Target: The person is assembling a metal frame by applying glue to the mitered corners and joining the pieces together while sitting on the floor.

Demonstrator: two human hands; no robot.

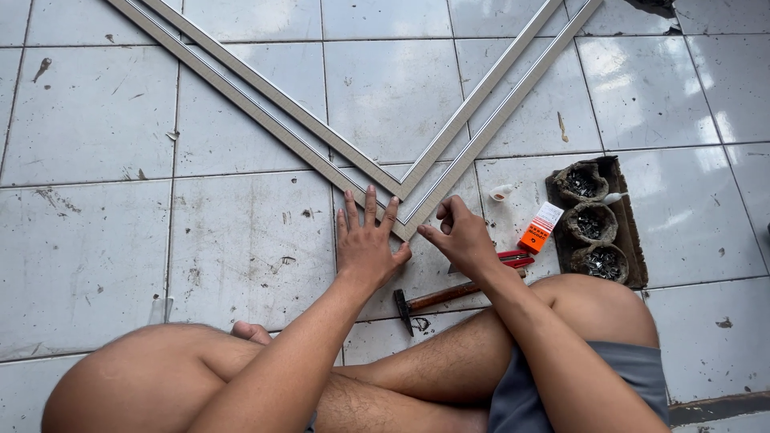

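Two long grey frame mouldings meet in a V-shaped mitred corner [405,210] on the tiled floor. The left moulding [241,96] runs up to the top left, the right moulding [513,80] to the top right. My left hand [366,240] lies flat, fingers spread, pressing on the left piece just beside the corner. My right hand [459,234] is at the right side of the corner, fingers curled and pinched together; whether something small is between them I cannot tell. A hammer [437,299] with a wooden handle lies on the floor just below my right wrist.
A dark tray [626,232] to the right holds three round cups of small nails or screws. Beside it lie an orange and white tube box [539,228], a red-handled tool [515,258] and a small white cap [501,192]. My bare crossed legs [401,377] fill the bottom.
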